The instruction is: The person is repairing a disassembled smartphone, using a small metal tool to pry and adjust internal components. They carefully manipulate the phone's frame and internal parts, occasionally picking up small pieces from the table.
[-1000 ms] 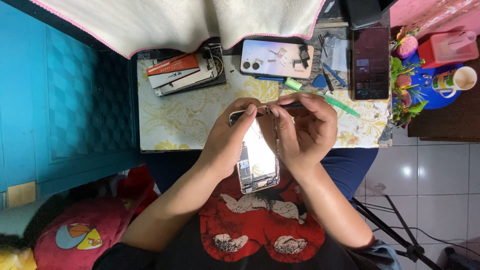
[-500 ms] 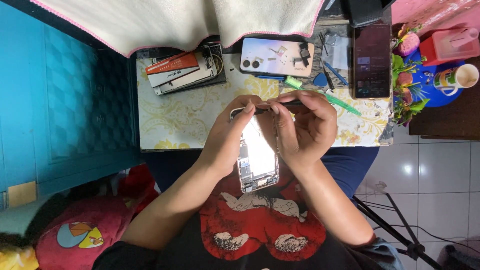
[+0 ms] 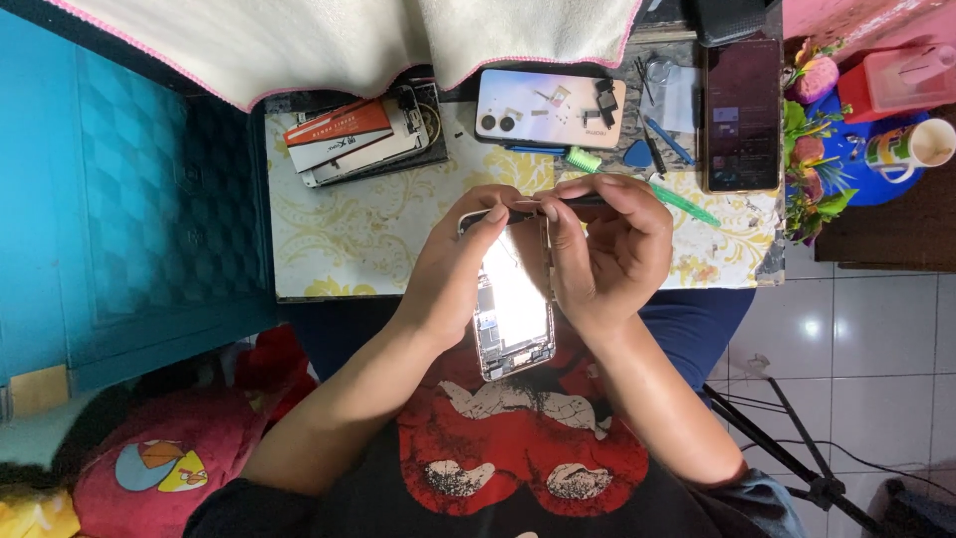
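An opened smartphone [image 3: 511, 317] with its insides bare and a bright glare on it stands tilted in front of my chest. My left hand [image 3: 456, 267] grips its left edge, fingers curled over the top corner. My right hand [image 3: 605, 249] rests against the phone's right edge and pinches a thin dark tool [image 3: 546, 206] that lies across the phone's top end. The tool's tip is hidden among my fingers.
A small patterned table [image 3: 349, 219] carries a phone back cover [image 3: 548, 108] with small parts on it, a dark phone [image 3: 742, 115], a green brush [image 3: 647, 186], blue pry tools [image 3: 669, 139] and stacked boxes [image 3: 354, 139]. A mug [image 3: 914, 149] and flowers [image 3: 812, 159] stand at right. A tripod leg [image 3: 787, 448] is lower right.
My hands and the phone stay almost in place. The fingers of my right hand shift slightly along the phone's top edge with the tool.
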